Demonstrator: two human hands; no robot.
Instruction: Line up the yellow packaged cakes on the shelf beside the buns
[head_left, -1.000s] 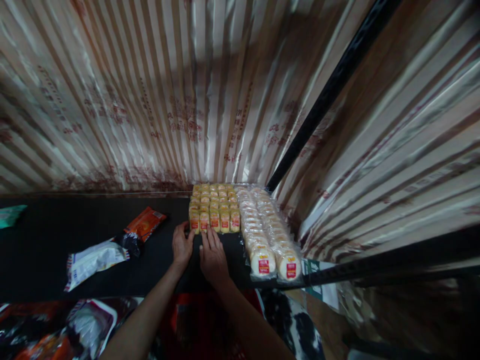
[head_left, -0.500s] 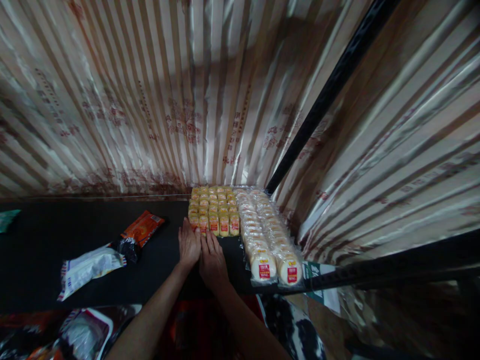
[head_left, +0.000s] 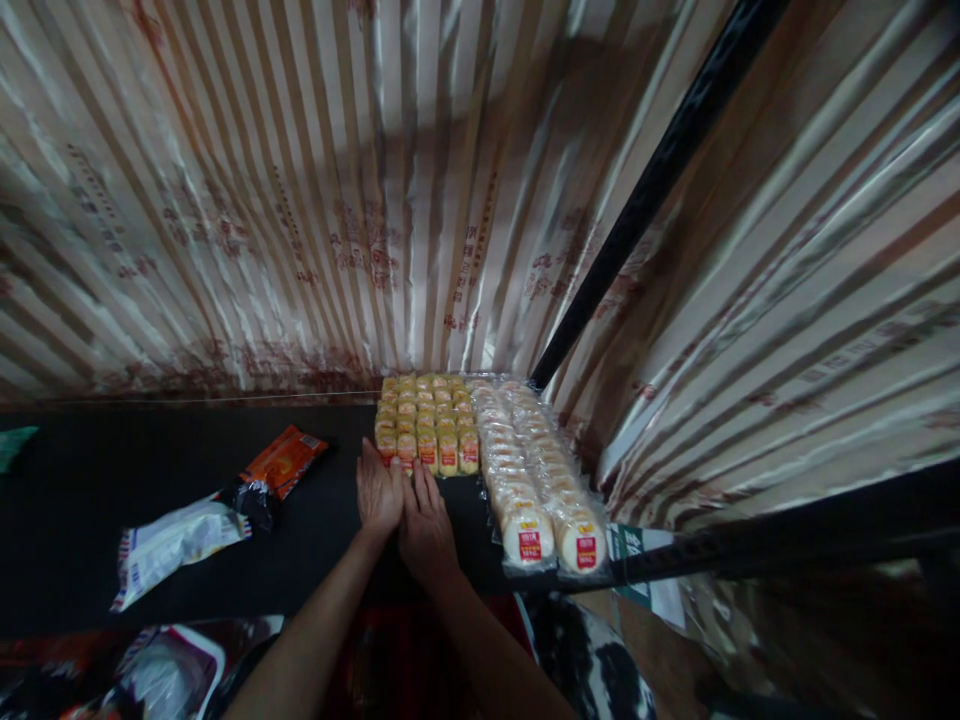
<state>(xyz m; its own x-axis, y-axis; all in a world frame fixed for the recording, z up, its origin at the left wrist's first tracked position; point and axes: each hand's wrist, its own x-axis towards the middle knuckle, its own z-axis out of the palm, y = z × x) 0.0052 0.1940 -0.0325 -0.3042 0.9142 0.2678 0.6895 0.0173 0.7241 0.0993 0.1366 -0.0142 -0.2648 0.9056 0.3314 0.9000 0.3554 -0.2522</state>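
The left hand (head_left: 379,490) and right hand (head_left: 426,522) lie palm-down, side by side and touching, on the black shelf board (head_left: 90,480). The fingers of both are extended flat and grasp nothing. Their tips meet the front row of the block of small yellow-wrapped cakes (head_left: 427,420). Touching that block's right side are two rows of round white buns in clear film (head_left: 536,480). Well left of the block lie an orange foil packet (head_left: 285,458) and a white plastic packet (head_left: 176,540).

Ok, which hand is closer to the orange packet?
Left. The left hand lies right of the orange packet, not touching; the right hand sits farther right, beside the left.
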